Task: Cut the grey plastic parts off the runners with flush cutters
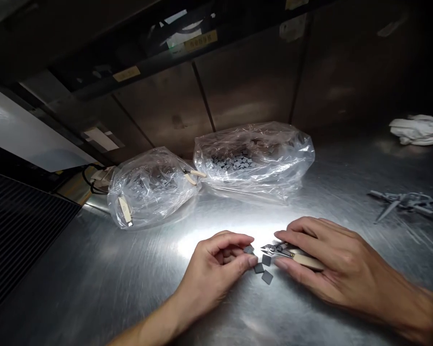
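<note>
Between the thumb and index finger of my left hand (220, 262) is a small grey square piece (248, 249). My right hand (332, 264) is wrapped round a pair of side cutters (306, 261) with cream handles, the jaws pointing left toward that piece and apart from it. On the metal table just below the jaws lie three more flat dark grey square pieces (267, 277), close to my left thumb. Part of the cutters' handles is hidden under my right fingers.
Two clear plastic bags (256, 180) (159, 206) with many grey pieces stand at the back. Another cream-handled tool (191, 179) and a cream-coloured knife-like object (124, 210) rest on the left one. Grey plastic scraps (411, 202) and a crumpled white cloth (418, 129) lie at right.
</note>
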A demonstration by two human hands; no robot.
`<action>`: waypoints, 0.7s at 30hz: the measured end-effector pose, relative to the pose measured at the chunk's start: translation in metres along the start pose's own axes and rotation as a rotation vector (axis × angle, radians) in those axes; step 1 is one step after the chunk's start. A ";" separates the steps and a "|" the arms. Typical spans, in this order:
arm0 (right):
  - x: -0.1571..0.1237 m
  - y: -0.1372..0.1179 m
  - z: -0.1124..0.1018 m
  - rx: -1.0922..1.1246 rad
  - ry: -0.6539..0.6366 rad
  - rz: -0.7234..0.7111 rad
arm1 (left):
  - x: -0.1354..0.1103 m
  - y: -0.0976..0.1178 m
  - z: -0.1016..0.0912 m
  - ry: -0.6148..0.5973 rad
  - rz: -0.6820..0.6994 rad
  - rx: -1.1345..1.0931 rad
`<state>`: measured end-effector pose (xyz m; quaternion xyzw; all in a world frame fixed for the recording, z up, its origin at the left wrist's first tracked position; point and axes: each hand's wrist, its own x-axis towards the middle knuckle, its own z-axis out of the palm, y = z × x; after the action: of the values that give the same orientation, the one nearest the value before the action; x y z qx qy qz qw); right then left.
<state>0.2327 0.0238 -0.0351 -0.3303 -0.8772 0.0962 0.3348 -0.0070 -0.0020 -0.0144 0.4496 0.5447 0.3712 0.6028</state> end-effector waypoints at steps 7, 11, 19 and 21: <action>0.000 0.001 0.000 -0.023 0.025 0.003 | -0.004 0.002 0.001 -0.010 -0.062 -0.049; 0.000 -0.005 0.001 -0.041 0.059 -0.003 | -0.005 0.004 0.001 -0.009 -0.098 -0.106; 0.009 -0.027 0.005 -0.188 0.119 -0.026 | -0.005 0.003 0.010 0.062 -0.167 -0.103; 0.010 -0.029 0.006 -0.199 0.104 -0.036 | -0.007 0.003 0.013 0.076 -0.188 -0.069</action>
<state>0.2082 0.0079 -0.0236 -0.3504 -0.8698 -0.0145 0.3471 0.0047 -0.0091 -0.0096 0.3609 0.5938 0.3483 0.6292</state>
